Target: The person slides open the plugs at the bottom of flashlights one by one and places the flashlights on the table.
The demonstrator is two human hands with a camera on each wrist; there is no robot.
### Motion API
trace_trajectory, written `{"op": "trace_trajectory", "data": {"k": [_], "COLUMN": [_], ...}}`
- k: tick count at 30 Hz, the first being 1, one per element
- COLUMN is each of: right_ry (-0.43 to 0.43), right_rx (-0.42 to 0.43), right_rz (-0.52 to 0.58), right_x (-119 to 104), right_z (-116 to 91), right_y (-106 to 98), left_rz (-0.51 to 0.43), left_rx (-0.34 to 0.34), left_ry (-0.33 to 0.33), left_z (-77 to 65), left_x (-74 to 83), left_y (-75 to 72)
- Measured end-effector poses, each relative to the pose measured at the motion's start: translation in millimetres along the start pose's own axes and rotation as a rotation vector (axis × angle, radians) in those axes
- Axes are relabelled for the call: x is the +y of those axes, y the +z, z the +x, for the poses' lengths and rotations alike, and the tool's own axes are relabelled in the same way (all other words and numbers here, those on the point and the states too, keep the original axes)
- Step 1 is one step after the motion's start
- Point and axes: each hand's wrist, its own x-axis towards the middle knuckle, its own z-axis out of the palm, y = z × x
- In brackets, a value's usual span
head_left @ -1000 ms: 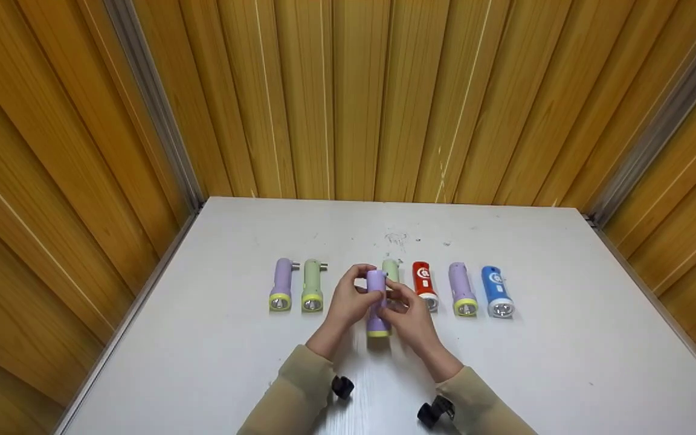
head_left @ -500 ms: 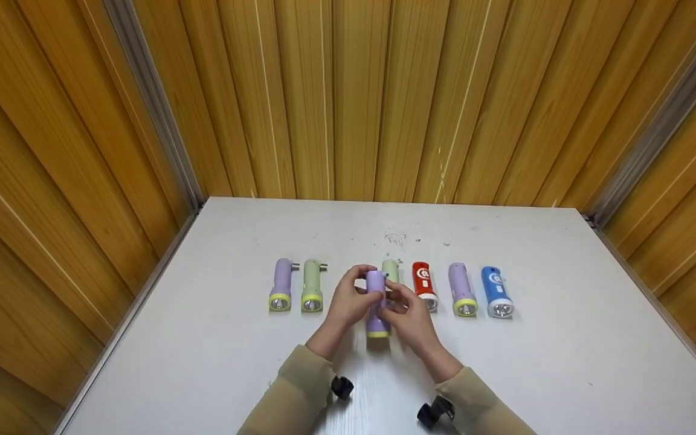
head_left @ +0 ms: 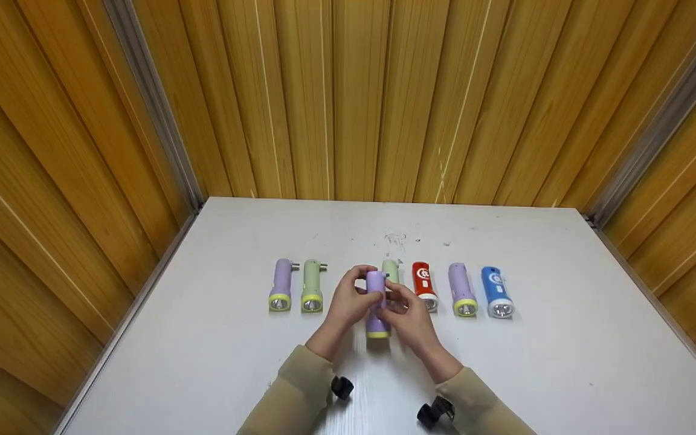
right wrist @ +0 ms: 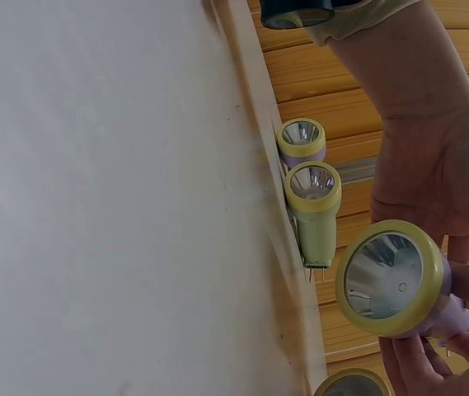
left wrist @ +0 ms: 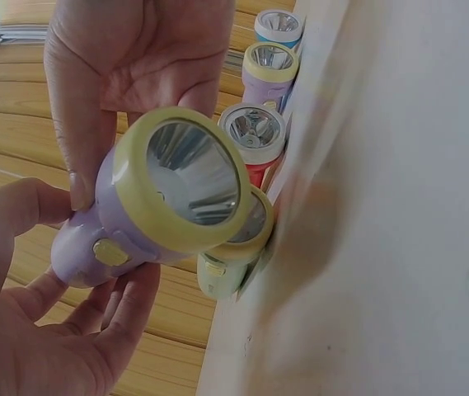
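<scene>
The lilac flashlight (head_left: pixel 377 323) is held up off the white table (head_left: pixel 215 374), lens end toward the person. Left hand (head_left: pixel 348 302) and right hand (head_left: pixel 413 320) both pinch its barrel — probably to steady it — leaving the yellow switch (left wrist: pixel 110 252) uncovered. Beyond, a green flashlight (head_left: pixel 391 270), partly hidden, and a red flashlight (head_left: pixel 422 277) lie apart in a row, seemingly spaced to keep each separate.

We see the left hand (left wrist: pixel 40 351) and right hand (left wrist: pixel 147 58) gripping a purple flashlight (left wrist: pixel 139 198), its reflector (left wrist: pixel 189 173) toward us. Between it and the far edge of the counter (left wrist: pixel 407 206) we find a green flashlight (left wrist: pixel 219 276), a red one (left wrist: pixel 253 132), a second purple one (left wrist: pixel 269 74) and a blue one (left wrist: pixel 278 29).
</scene>
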Motion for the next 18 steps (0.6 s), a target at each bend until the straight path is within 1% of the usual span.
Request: {"op": "trace_trajectory", "data": {"k": [3,12,18], "right_ry": [0.000,-0.010,-0.005], "right_rx": [-0.006,-0.011,-0.005], "right_rz": [0.011,-0.011,-0.003], "right_x": [0.2,1.5,1.1], "right_z": [-0.1,-0.4,-0.9], "right_y": [0.0,-0.1,0.3], "left_rz": [0.001,0.021,0.020], "left_rx": [-0.003,0.001,-0.002], "left_ry": [-0.002,0.004,-0.002], "left_z": [0.1,-0.1,0.1], "left_x": [0.0,0.1,-0.5], "left_y": [-0.1,-0.6,-0.4]}}
